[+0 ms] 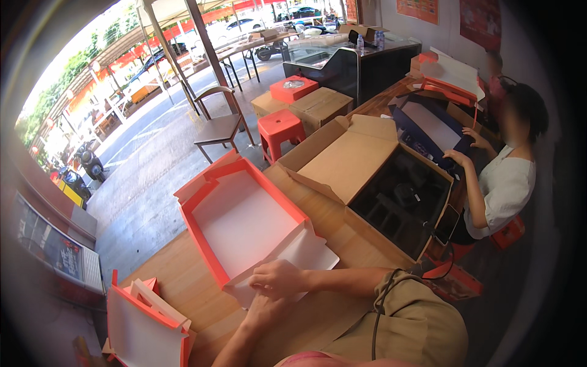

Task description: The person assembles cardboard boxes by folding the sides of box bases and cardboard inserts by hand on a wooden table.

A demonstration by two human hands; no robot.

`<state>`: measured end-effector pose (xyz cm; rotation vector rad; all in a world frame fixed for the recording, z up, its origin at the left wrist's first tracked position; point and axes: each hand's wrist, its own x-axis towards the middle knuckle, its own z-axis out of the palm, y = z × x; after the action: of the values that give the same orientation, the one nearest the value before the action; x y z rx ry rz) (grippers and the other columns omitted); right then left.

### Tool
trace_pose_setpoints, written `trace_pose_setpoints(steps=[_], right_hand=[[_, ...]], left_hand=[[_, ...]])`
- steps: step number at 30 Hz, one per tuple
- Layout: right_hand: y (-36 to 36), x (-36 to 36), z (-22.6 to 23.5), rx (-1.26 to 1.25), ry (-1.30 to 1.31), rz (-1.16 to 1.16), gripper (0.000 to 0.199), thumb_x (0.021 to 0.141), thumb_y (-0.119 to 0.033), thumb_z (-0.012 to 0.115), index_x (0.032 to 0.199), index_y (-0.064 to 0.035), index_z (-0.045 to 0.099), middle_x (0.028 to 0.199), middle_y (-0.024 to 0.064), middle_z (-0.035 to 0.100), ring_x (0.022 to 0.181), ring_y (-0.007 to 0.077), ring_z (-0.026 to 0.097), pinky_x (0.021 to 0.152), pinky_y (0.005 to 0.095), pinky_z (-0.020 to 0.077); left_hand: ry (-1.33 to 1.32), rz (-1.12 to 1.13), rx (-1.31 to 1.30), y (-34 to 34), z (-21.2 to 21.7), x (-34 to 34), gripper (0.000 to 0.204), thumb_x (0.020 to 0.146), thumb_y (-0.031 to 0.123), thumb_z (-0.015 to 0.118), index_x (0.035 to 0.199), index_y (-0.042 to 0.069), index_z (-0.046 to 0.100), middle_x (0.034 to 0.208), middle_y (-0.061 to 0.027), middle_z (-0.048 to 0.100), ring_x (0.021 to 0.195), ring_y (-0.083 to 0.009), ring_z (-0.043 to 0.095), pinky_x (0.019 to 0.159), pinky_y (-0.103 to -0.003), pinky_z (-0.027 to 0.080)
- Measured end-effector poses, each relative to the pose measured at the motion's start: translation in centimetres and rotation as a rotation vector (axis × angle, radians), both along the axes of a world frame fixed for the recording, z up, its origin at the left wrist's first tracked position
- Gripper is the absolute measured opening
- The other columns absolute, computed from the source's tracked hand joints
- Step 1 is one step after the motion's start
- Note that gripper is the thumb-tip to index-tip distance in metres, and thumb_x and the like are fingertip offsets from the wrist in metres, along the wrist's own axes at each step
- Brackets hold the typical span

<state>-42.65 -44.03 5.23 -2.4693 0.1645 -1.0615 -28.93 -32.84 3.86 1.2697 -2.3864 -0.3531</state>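
Note:
An open shallow cardboard box point(202, 227), red-orange at the rim and white inside, lies on the wooden table in front of me. Its white end flaps point(315, 248) fold out toward me. At the near end, my right hand point(278, 278) has curled fingers and rests over the white flap, partly covering my left hand point(269, 309). What the right fingers close on is hidden. Below it, the left hand touches the same flap; its fingers are out of sight.
Another red-and-white box point(143, 330) stands at lower left. To the right, an open brown carton point(361, 223) holds black pieces. Beyond it, a person point(504, 183) handles a dark blue box point(422, 125). A red stool point(281, 129) and brown chair point(218, 128) stand past the table.

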Motion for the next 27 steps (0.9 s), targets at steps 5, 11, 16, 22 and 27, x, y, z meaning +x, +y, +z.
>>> trace_pose_setpoints(steps=[5,11,16,22,27], right_hand=[[-2.3,-0.4,-1.6,-0.243,-0.180,-0.089,0.027,0.089,-0.012,0.072,0.114,-0.0157,0.065,0.117,0.0041,0.067,0.112,0.0266,0.066,0.099,0.0474,0.0516],[-3.3,-0.9,-1.1,-0.231,-0.193,-0.310,0.044,0.087,-0.017,0.078,0.129,-0.0202,0.065,0.139,0.0079,0.059,0.136,0.0304,0.056,0.120,0.0543,0.0342],[-4.1,-1.8,-3.4,-0.187,-0.143,-0.311,0.045,0.088,-0.019,0.074,0.132,-0.0194,0.064,0.146,0.0090,0.055,0.144,0.0301,0.049,0.124,0.0600,0.0297],[-4.5,-1.5,-3.4,-0.065,-0.087,-0.318,0.033,0.089,-0.020,0.074,0.122,-0.0178,0.068,0.133,0.0057,0.061,0.144,0.0300,0.049,0.125,0.0618,0.0259],[-4.5,-1.1,-3.6,-0.087,-0.120,-0.383,0.023,0.089,-0.020,0.074,0.112,-0.0182,0.070,0.122,0.0007,0.065,0.145,0.0293,0.048,0.127,0.0636,0.0178]], left_hand=[[-0.157,0.091,0.056,0.3,0.2,0.2,0.057,0.093,0.039,0.075,0.141,0.009,0.064,0.139,-0.0265,0.057,0.135,-0.0479,0.047,0.115,-0.059,0.037],[-0.234,0.106,0.120,0.5,-0.4,0.8,0.065,0.100,0.047,0.064,0.157,0.020,0.052,0.159,-0.0293,0.038,0.151,-0.0491,0.033,0.124,-0.060,0.026],[-0.245,0.108,0.194,0.6,-0.1,0.7,0.070,0.099,0.047,0.066,0.161,0.023,0.046,0.167,-0.0295,0.031,0.157,-0.0469,0.026,0.129,-0.059,0.020],[-0.227,0.122,0.174,0.5,0.1,0.7,0.072,0.096,0.047,0.069,0.160,0.021,0.048,0.167,-0.0281,0.032,0.157,-0.0466,0.027,0.127,-0.061,0.023],[-0.249,0.121,0.145,0.6,0.4,0.6,0.070,0.098,0.047,0.067,0.159,0.018,0.050,0.163,-0.0290,0.037,0.155,-0.0485,0.030,0.126,-0.062,0.026]])
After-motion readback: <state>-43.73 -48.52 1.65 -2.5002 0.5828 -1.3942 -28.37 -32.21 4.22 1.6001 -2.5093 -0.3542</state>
